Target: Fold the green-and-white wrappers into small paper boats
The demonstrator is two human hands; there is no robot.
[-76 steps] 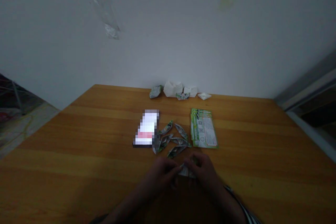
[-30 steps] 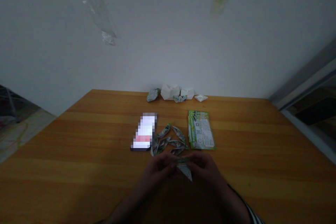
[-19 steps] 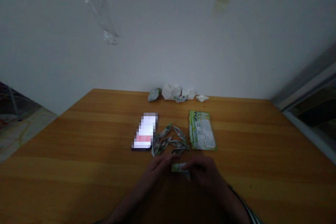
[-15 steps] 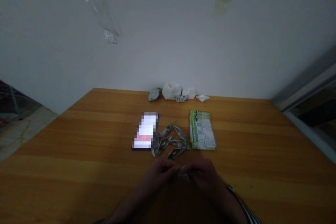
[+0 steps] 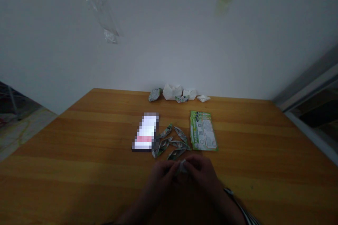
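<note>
Between my two hands, close to the front of the wooden table [image 5: 87, 140], is a small piece of folded paper [image 5: 182, 166], pale and partly covered by fingers. My left hand [image 5: 164, 174] pinches its left side. The thumb and fingers of my right hand [image 5: 201, 170] close on its right side. Just beyond my hands lie several folded paper boats [image 5: 164, 146], grey with green bits, in a loose cluster. A stack of printed green-and-white leaflets [image 5: 204, 132] rests to the right of them.
A phone [image 5: 145, 132] with a lit, blurred screen lies left of the boats. Along the wall [image 5: 169, 42] at the back sit crumpled white paper [image 5: 172, 92], a crumpled printed paper [image 5: 155, 94], a small printed folded paper [image 5: 182, 98] and a white paper boat [image 5: 203, 98].
My right hand has risen slightly and shifted its grip on the folded paper. The paper is turned and shows a paler face between my fingertips.
</note>
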